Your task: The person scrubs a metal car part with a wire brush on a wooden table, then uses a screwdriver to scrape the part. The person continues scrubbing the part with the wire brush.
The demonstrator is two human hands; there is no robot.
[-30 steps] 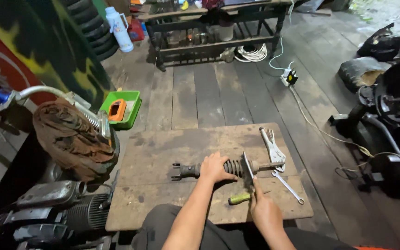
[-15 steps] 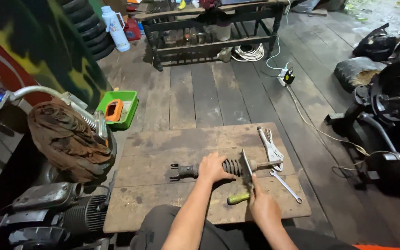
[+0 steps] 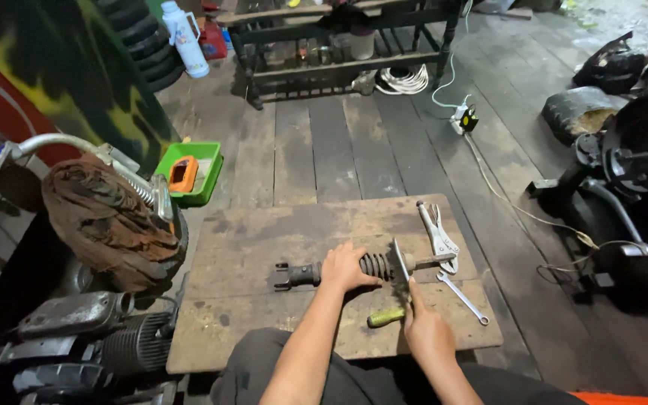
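My left hand (image 3: pixel 348 268) is closed around a dark shock absorber (image 3: pixel 361 268) that lies lengthwise across a worn wooden board (image 3: pixel 264 240) on the plank floor (image 3: pixel 339 142). My right hand (image 3: pixel 427 330) grips a knife with a yellow-green handle (image 3: pixel 386 316), its blade (image 3: pixel 401 260) standing up against the shock's coil spring. Just beyond the spring end lie locking pliers (image 3: pixel 438 234) and a flat wrench (image 3: pixel 462 297). A green tray (image 3: pixel 189 174) sits on the floor to the left of the board.
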